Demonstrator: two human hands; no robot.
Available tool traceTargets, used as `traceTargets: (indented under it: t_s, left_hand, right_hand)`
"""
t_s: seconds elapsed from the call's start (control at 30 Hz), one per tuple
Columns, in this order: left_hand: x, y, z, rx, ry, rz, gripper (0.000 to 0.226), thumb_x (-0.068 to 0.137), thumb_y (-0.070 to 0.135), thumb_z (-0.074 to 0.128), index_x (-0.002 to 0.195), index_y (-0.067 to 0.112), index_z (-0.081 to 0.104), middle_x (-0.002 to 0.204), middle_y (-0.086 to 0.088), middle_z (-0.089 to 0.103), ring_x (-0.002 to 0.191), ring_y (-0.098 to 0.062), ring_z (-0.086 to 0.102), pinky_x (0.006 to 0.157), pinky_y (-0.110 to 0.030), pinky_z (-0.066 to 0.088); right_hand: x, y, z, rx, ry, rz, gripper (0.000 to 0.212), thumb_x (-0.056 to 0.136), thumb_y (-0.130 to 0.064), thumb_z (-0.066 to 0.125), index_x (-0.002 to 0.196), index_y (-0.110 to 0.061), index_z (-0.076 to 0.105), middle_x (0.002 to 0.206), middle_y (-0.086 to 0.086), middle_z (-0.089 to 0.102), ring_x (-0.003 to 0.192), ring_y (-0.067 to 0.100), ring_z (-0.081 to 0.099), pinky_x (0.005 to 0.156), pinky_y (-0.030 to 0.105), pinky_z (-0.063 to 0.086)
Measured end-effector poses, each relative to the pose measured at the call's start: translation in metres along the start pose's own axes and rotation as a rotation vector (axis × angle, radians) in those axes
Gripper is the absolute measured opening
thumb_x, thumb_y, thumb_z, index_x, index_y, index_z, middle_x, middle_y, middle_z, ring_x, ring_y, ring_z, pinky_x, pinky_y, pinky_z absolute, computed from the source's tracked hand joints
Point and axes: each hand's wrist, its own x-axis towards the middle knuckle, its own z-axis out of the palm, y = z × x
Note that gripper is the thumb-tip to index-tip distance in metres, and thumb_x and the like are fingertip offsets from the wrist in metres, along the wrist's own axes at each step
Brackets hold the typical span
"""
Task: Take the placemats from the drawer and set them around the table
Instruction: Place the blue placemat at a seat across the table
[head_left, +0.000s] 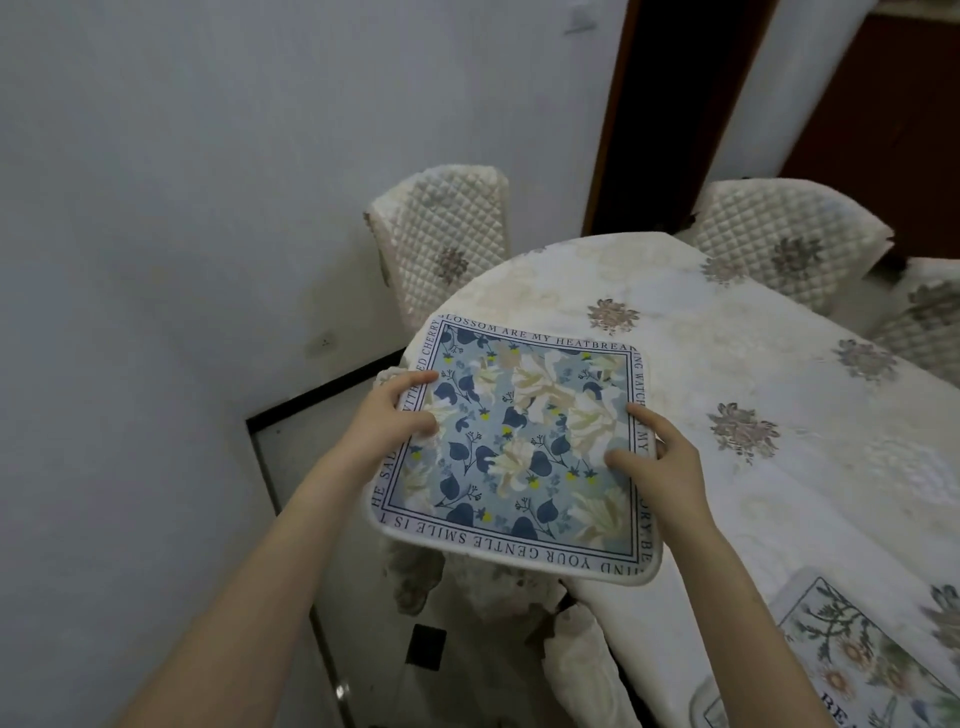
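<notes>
— So where's the mat right now?

— Between my hands: the blue floral placemat (519, 447) overhangs the worktop (727, 364) edge. My left hand (387, 421) pinches its left border, thumb on top; my right hand (657, 457) grips the right border the same way (fingers curled under, I judge), so it stays flat while I square it up.

— Others down?

— One, a second placemat (857, 660), lies below and right of my right fingers. Chairs (447, 244) beyond suggest more seats remain.
</notes>
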Motion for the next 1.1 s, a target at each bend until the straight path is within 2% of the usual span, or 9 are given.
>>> traceTargets:
  t_s: [0.17,0.3,0.43,0.63,0.77,0.9,0.93,0.97,1.1]
  left_hand:
    - [0.07,0.005,0.006,0.034,-0.126,0.051,0.06,0.07,-0.002,0.066,0.117,0.035,0.063,0.129,-0.004,0.058,0.085,-0.023,0.064,0.083,-0.042,0.056]
    - [0.139,0.017,0.013,0.044,-0.284,0.114,0.059,0.072,-0.005,0.065,0.119,0.032,0.062,0.131,0.0,0.056,0.079,-0.021,0.061,0.074,-0.034,0.056]
    - [0.199,0.03,0.025,0.108,-0.441,0.17,0.059,0.074,-0.003,0.064,0.122,0.032,0.059,0.131,0.004,0.053,0.082,-0.016,0.064,0.059,-0.018,0.053]
    - [0.265,0.033,0.057,0.256,-0.727,0.182,0.066,0.078,-0.005,0.061,0.123,0.041,0.052,0.118,-0.002,0.06,0.08,-0.02,0.065,0.059,-0.024,0.055]
    - [0.288,0.015,0.086,0.324,-0.805,0.195,0.071,0.077,-0.009,0.06,0.123,0.044,0.051,0.135,0.008,0.047,0.097,-0.011,0.058,0.055,-0.018,0.052]
    - [0.305,-0.023,0.105,0.449,-0.788,0.176,0.072,0.08,-0.01,0.057,0.135,0.035,0.046,0.15,0.006,0.035,0.075,0.001,0.055,0.067,-0.039,0.056]
    - [0.307,-0.033,0.108,0.472,-0.775,0.168,0.071,0.08,-0.01,0.057,0.135,0.035,0.046,0.15,0.005,0.035,0.071,-0.002,0.056,0.063,-0.037,0.056]
    - [0.309,-0.043,0.11,0.487,-0.764,0.167,0.071,0.08,-0.01,0.057,0.134,0.035,0.046,0.149,0.004,0.037,0.07,-0.003,0.058,0.058,-0.032,0.055]
    - [0.313,-0.075,0.114,0.503,-0.761,0.156,0.07,0.08,-0.01,0.057,0.135,0.032,0.047,0.145,0.001,0.043,0.063,-0.01,0.061,0.048,-0.021,0.05]
  right_hand:
    - [0.029,0.002,0.013,-0.006,0.126,0.021,0.061,0.077,0.003,0.067,0.128,-0.03,0.058,0.121,0.0,0.058,0.064,0.014,0.068,0.06,0.043,0.057]
    - [0.054,0.003,0.026,-0.016,0.273,0.007,0.062,0.077,0.003,0.067,0.13,-0.027,0.058,0.125,-0.005,0.051,0.077,-0.015,0.058,0.051,0.015,0.053]
    - [0.075,0.007,0.045,0.0,0.449,0.054,0.061,0.078,0.003,0.066,0.13,-0.027,0.057,0.142,0.002,0.047,0.12,0.019,0.056,0.069,0.032,0.058]
    - [0.088,0.027,0.06,0.052,0.671,0.129,0.059,0.078,0.006,0.065,0.129,-0.023,0.058,0.139,0.003,0.05,0.115,0.017,0.054,0.083,0.036,0.056]
    - [0.096,0.051,0.068,0.035,0.765,0.207,0.059,0.08,0.006,0.061,0.132,-0.022,0.055,0.143,0.004,0.048,0.108,0.017,0.052,0.061,0.031,0.056]
    - [0.11,0.084,0.072,-0.004,0.751,0.254,0.06,0.082,0.008,0.06,0.136,-0.016,0.05,0.145,0.004,0.045,0.09,-0.022,0.052,0.058,0.02,0.053]
    - [0.113,0.092,0.072,-0.023,0.735,0.269,0.06,0.082,0.008,0.06,0.136,-0.016,0.05,0.144,0.004,0.046,0.106,-0.015,0.033,0.056,0.018,0.052]
    - [0.116,0.101,0.073,-0.044,0.718,0.283,0.06,0.082,0.007,0.061,0.136,-0.017,0.05,0.144,0.003,0.047,0.079,-0.008,0.046,0.057,0.013,0.052]
    - [0.12,0.126,0.079,-0.078,0.698,0.319,0.064,0.081,0.006,0.062,0.138,-0.019,0.045,0.145,0.002,0.045,0.12,0.01,0.046,0.08,0.019,0.049]
